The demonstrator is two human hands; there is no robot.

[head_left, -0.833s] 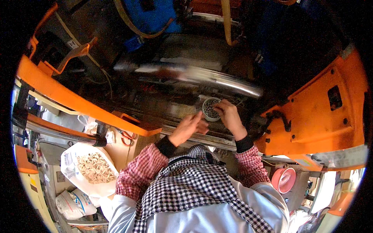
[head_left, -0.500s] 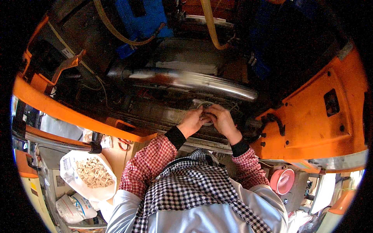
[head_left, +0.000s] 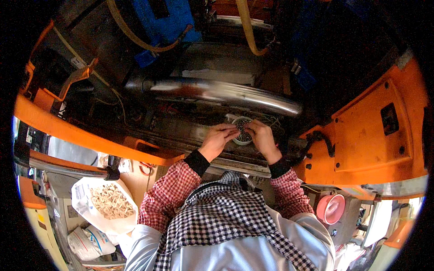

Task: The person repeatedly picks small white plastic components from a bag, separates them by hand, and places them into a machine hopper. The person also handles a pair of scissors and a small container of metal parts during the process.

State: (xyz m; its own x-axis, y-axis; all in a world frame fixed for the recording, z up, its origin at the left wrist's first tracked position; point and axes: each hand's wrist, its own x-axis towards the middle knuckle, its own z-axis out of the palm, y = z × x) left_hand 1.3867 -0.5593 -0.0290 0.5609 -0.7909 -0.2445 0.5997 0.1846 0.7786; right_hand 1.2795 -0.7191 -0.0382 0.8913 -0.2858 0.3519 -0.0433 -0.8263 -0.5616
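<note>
A small round pale bowl [head_left: 244, 143] holds many tiny dark pieces, too small to name. My left hand [head_left: 217, 141] is at its left side, thumb and fingers pressed together over the rim. From the right, my right hand [head_left: 262, 140] reaches over the bowl with its fingertips pinched among the pieces. Whatever either pinch holds is too small to make out. Just beyond both hands runs a thick shiny metal bar [head_left: 226, 94].
Orange machine panels stand at the left [head_left: 90, 135] and right [head_left: 368, 131]. Lower left, an open white bag [head_left: 81, 198] holds many small beige pieces. A pink bucket [head_left: 321, 210] sits lower right. Yellowish hoses [head_left: 124, 27] hang above the bar.
My hands, which were together over the bowl, have moved slightly apart, the left one leftward. More of the bowl and its dark pieces now shows between them.
</note>
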